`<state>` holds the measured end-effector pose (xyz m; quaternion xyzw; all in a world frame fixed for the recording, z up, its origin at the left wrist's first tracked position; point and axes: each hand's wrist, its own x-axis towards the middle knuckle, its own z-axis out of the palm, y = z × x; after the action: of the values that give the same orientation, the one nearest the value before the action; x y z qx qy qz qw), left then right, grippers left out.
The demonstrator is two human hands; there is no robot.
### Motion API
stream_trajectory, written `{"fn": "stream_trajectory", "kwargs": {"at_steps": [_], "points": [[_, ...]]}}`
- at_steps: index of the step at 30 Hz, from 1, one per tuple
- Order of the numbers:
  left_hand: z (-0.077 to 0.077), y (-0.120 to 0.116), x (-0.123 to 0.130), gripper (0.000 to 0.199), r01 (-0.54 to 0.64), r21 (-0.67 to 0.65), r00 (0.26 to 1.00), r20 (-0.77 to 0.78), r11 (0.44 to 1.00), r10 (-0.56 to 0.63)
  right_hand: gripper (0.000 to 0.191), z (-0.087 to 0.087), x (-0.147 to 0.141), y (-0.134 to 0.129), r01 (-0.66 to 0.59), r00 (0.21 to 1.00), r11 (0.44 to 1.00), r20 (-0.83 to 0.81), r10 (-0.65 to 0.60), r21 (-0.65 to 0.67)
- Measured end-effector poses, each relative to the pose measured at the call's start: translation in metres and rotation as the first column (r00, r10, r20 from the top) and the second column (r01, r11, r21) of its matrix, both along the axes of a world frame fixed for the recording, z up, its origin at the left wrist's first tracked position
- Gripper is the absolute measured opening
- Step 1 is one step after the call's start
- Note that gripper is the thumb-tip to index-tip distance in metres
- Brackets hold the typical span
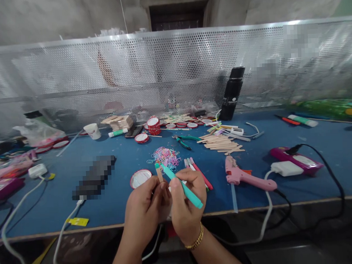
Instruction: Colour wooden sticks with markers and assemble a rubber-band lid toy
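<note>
Between the fingers of my left hand (145,208) a wooden craft stick (159,174) points up, its top end coloured green. My right hand (186,208), with a gold bracelet at the wrist, grips a turquoise marker (192,195) like a pen. The marker's tip is close to the coloured end of the stick; whether they touch I cannot tell. Behind my hands lies a heap of small coloured rubber bands (167,157). A round red-rimmed lid (141,178) is just left of my left hand, and several pink and red markers (201,174) lie right of my right hand.
A pink glue gun (247,179) lies to the right, near a purple power strip (305,164). Further back are craft sticks (221,143), green-handled pliers (183,141) and a black bottle (232,93). At left are a dark phone (95,177) with a cable and a paper cup (92,131).
</note>
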<state>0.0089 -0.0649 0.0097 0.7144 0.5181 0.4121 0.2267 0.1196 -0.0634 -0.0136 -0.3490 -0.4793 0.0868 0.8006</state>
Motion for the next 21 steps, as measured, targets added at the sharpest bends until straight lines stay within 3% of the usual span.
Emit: {"fn": "stream_trajectory", "kwargs": {"at_steps": [21], "points": [[0.0006, 0.0000, 0.0007, 0.034, 0.002, 0.013, 1.000, 0.000, 1.000, -0.002, 0.005, 0.0019, 0.0002, -0.0005, -0.003, 1.000, 1.000, 0.012, 0.003, -0.008]]}}
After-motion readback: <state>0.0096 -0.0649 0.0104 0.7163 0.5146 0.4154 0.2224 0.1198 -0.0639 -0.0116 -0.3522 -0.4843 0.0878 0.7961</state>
